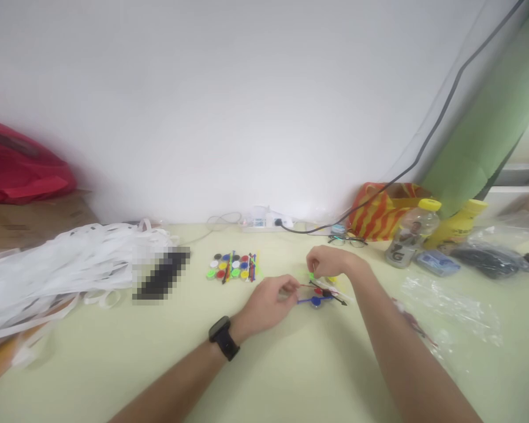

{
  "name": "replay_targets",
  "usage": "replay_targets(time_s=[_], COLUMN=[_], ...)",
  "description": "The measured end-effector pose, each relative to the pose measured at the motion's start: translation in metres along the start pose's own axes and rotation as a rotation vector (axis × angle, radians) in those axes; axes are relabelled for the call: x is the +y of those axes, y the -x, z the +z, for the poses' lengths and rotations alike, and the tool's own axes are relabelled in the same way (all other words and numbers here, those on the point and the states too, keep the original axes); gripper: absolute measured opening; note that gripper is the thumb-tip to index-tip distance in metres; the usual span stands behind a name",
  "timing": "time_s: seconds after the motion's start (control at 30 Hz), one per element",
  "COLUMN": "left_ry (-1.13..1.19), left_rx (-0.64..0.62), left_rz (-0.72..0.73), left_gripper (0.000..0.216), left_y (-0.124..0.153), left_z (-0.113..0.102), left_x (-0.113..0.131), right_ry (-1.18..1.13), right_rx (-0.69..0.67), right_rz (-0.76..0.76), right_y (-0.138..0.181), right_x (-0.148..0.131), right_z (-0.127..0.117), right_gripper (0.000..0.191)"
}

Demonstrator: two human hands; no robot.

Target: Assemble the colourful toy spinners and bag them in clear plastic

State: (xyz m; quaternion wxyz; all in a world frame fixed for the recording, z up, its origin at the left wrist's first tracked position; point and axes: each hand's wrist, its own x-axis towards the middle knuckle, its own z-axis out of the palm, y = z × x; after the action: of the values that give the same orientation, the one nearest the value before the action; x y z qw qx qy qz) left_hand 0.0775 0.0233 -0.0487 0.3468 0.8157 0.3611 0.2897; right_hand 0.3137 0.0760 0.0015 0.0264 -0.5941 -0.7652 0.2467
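Note:
My left hand (268, 302), with a dark watch (224, 338) on its wrist, is bent in a pinch beside a small cluster of plastic pieces. Its fingertips meet the left end of a blue arrow pointer; whether they grip it is unclear. In that cluster lie a blue disc (316, 302), a red disc (318, 291), a black arrow pointer (341, 301) and a partly covered yellow disc (332, 279). Just behind them, my right hand (328, 260) is closed with fingertips down, by a mostly hidden green piece (311, 275). What it holds is too small to name.
Left of my hands, coloured discs (235, 273) and arrow pointers (252, 267) stand in rows. White strips (70, 273) cover the left side. Eyeglasses (347, 240), a power strip (264, 223), a bottle (412, 234), a striped bag (374, 214) and clear plastic wrapping (454, 305) lie behind and right.

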Motion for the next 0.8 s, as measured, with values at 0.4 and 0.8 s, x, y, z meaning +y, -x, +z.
replay_targets(time_s=[0.4, 0.8], left_ry=[0.027, 0.093], left_rx=[0.169, 0.045], left_rz=[0.072, 0.085], left_gripper=[0.036, 0.017], left_y=[-0.069, -0.068], left_z=[-0.080, -0.080], left_x=[-0.002, -0.034], right_ry=[-1.073, -1.014], right_rx=[0.407, 0.171], right_rz=[-0.214, -0.265], right_y=[-0.057, -0.067], right_x=[-0.046, -0.050], right_z=[0.013, 0.043], right_gripper=[0.013, 0.015])
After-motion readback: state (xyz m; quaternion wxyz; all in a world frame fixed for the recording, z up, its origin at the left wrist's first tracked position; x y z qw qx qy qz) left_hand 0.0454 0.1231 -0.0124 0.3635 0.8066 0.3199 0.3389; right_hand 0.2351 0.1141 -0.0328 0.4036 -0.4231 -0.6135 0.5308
